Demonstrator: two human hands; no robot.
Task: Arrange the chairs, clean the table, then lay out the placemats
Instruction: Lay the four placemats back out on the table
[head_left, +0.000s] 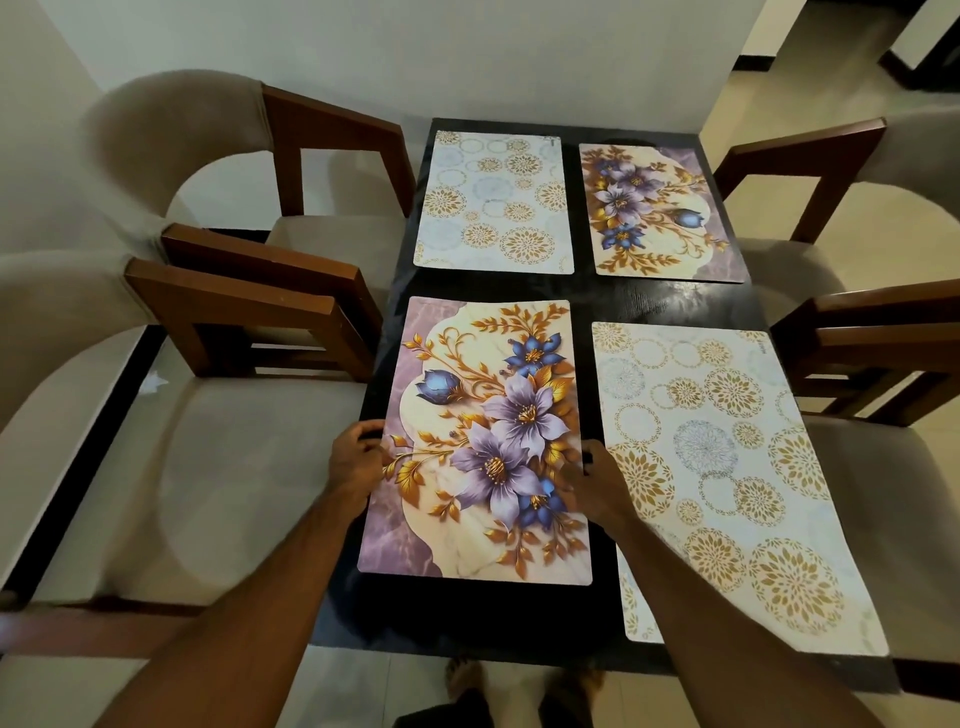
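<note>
Table (670, 306): dark and glossy, it carries four placemats in two rows.
Floral placemat (483, 447): lies flat on the near left part of the table, purple and blue flowers with gold leaves.
Left hand (358, 460): at the left long edge of the floral placemat, fingers curled around this edge, thumb on top.
Right hand (592, 475): at the right long edge of the same placemat; the fingers bend over the edge, but I cannot tell if they pinch it or only press.
Circle placemat (727, 467): near right part of the table, just beside the floral placemat; its near corner reaches the table edge.
Far placemats: a second circle placemat (493, 202) at far left of the table, a second floral placemat (660, 213) at far right.
Chairs: two on the left side of the table (249, 291), two on the right side (857, 332), brown wood arms, beige cushions, pushed close to the table.
</note>
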